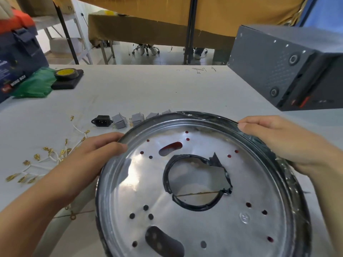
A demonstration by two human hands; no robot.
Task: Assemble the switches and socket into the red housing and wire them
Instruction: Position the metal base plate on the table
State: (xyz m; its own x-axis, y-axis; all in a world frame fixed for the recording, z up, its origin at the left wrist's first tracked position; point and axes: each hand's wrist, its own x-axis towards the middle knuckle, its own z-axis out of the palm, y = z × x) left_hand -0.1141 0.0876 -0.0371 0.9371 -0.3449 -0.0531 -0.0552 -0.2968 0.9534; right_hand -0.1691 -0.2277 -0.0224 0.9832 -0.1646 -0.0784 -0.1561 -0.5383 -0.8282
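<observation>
The person holds a round metal housing (pixel 204 191) by its rim, tilted up toward the camera over the near edge of the bench (pixel 148 86). Red shows only through the small holes and the curved slot in its silvery inner plate, so the red shell is probably on the far side. The left hand (pixel 98 151) has its grip clamped on the left rim, fingers curled over the edge. The right hand (pixel 274 143) grips the upper right rim the same way, thumb on top.

The step in hand looks like turning or setting the housing so that its openings for the parts can be reached. To do it well, both grips should stay on the rolled rim and clear of the torn edge around the middle hole, which looks sharp. The housing should be laid down flat on bare bench, not on the loose wires, with the mounting openings facing the person.

Just beyond the rim lie one black socket (pixel 101 121) and a row of grey switches (pixel 119 121): two show whole, and parts of two more peek over the rim, so four at least; any more would be hidden. To the left lies a tangle of white wires (pixel 53 158) with brass terminals, too many and too overlapped to count surely. One roll of tape (pixel 65 73) sits far left.
</observation>
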